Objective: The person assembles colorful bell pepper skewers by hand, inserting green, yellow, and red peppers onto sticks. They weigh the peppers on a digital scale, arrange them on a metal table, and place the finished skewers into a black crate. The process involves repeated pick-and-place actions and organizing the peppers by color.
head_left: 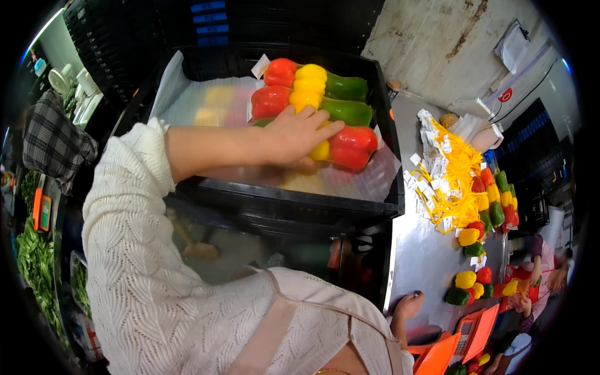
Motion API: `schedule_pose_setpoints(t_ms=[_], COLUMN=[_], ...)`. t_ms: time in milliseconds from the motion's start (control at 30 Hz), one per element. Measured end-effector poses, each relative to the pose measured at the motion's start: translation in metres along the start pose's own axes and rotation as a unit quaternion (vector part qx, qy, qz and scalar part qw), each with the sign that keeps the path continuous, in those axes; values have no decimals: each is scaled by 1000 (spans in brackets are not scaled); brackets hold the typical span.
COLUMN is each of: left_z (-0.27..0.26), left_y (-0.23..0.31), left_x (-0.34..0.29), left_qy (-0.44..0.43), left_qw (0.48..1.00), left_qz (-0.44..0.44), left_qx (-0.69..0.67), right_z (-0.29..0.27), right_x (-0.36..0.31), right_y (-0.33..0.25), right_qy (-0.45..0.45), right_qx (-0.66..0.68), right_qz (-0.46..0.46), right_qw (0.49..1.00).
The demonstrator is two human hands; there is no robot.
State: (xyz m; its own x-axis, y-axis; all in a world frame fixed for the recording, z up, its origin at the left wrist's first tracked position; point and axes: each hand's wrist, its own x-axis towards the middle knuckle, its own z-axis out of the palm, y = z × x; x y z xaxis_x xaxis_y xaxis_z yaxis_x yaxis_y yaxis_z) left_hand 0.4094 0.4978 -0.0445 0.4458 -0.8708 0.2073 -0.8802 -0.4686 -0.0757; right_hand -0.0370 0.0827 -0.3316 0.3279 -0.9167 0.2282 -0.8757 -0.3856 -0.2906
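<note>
My left hand reaches into a black plastic crate lined with thin white sheeting. Its fingers curl over a row of bell peppers; a red one and part of a yellow one show beside the hand, and the rest is covered by it. Just beyond lie two more rows, each red, yellow and green: the far bell pepper row and the middle bell pepper row. White tags stick out at their ends. To the right, my right hand rests by the metal table's edge, fingers curled around something small and dark.
On the metal table lie a heap of yellow netting with white tags, several grouped peppers and loose peppers. Orange scales stand near my right arm. Another person is across the table. Leafy greens lie far left.
</note>
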Motion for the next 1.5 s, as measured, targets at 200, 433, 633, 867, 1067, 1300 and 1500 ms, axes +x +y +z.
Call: schedule_pose_setpoints(t_ms=[200, 433, 633, 867, 1067, 1300, 1500], left_z=[1, -44, -16, -26, -95, -132, -142], left_y=[-7, 13, 18, 18, 21, 152, 264], left_x=[7, -18, -20, -13, 43, 160, 241], left_qy=[-45, -138, -230, -245, -67, -16, -30], left_qw=[996, 956, 937, 931, 973, 953, 940], left_qz=[-22, 54, 81, 86, 14, 230, 338], left_qx=[-70, -252, -250, -256, -219, -197, -43], right_z=[5, -5, 3, 4, -1, 0, -7], right_x=[-1, -4, 1, -10, 5, -6, 15], right_y=[0, -5, 0, -5, -14, 9, 26], right_qy=[19, 15, 23, 31, 51, 30, -38], right_qx=[-23, -39, -29, 11, 19, 42, 191], right_qz=[-18, -12, -27, 7, 30, 43, 5], right_qw=[999, 999, 999, 999, 998, 998, 981])
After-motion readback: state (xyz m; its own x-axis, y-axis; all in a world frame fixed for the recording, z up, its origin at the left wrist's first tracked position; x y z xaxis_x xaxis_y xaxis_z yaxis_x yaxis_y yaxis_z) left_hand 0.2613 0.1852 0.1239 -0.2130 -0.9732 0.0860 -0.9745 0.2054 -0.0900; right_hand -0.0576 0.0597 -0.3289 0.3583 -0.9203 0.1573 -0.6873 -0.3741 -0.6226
